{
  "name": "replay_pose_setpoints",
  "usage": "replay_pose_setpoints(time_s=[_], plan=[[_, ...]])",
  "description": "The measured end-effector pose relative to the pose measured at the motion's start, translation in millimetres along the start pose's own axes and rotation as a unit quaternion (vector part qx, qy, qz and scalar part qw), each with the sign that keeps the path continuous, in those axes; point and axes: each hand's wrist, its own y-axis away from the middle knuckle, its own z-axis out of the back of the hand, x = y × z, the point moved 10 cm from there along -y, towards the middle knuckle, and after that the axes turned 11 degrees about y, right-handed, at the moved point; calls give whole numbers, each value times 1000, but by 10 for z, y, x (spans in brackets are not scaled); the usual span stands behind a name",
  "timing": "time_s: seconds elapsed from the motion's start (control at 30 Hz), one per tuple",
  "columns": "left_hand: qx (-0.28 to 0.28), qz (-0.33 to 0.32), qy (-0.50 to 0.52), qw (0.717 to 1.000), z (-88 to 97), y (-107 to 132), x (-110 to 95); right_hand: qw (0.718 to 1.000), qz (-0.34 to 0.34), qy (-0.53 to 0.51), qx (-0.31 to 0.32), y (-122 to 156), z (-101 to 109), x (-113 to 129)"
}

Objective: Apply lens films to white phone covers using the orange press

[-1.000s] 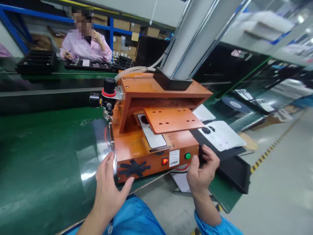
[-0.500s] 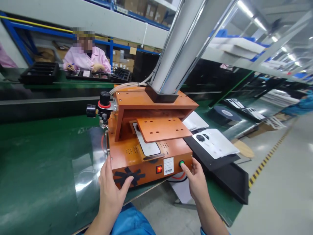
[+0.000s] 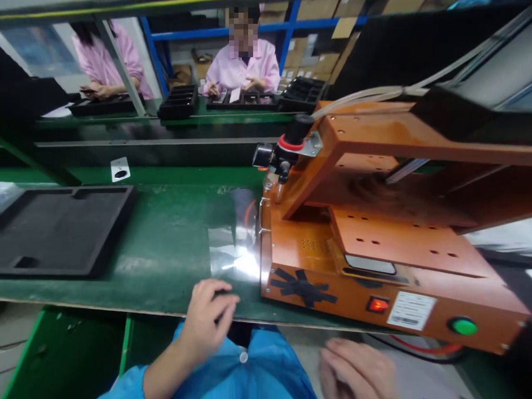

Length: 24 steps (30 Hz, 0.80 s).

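Observation:
An orange press machine [image 3: 374,266] stands on the green bench at the right. Its drilled orange plate [image 3: 399,241] lies low over a white panel [image 3: 369,264], of which only the front edge shows. A lit red switch [image 3: 377,304] and a green button [image 3: 463,326] sit on the front face. My left hand [image 3: 210,316] rests at the bench's front edge just left of the machine, fingers curled around something small and dark. My right hand [image 3: 357,368] hangs below the bench edge, slightly blurred, fingers stretched flat and holding nothing.
A black foam tray [image 3: 62,227] lies at the left of the green bench [image 3: 166,244], and a clear film sheet [image 3: 233,238] lies beside the machine. A small white part [image 3: 120,169] rests on the belt behind. Two people in pink [image 3: 243,66] [image 3: 103,61] work at the far bench with black trays.
The view has swung left. My right hand left the green button and dropped below the bench edge. My left hand came off the machine's corner. The orange plate sits lower over the white panel.

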Motion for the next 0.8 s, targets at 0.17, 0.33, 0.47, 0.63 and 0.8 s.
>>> replay_pose_setpoints(time_s=[0.17, 0.33, 0.47, 0.63, 0.8], plan=[[-51, 114, -79, 989, 530, -472, 735, 991, 53, -119, 38, -560, -402, 580], [71, 123, -85, 986, 184, -764, 947, 983, 86, -145, 76, -800, -683, 903], [107, 139, -91, 980, 37, -734, 969, 983, 65, -93, 147, -1054, -1022, 997], [83, 148, -32, 985, 149, -685, 946, 976, 43, 25, 214, -1410, -1569, 983], [35, 182, 22, 982, 195, -703, 972, 953, 42, 37, 296, -1377, -2022, 912]])
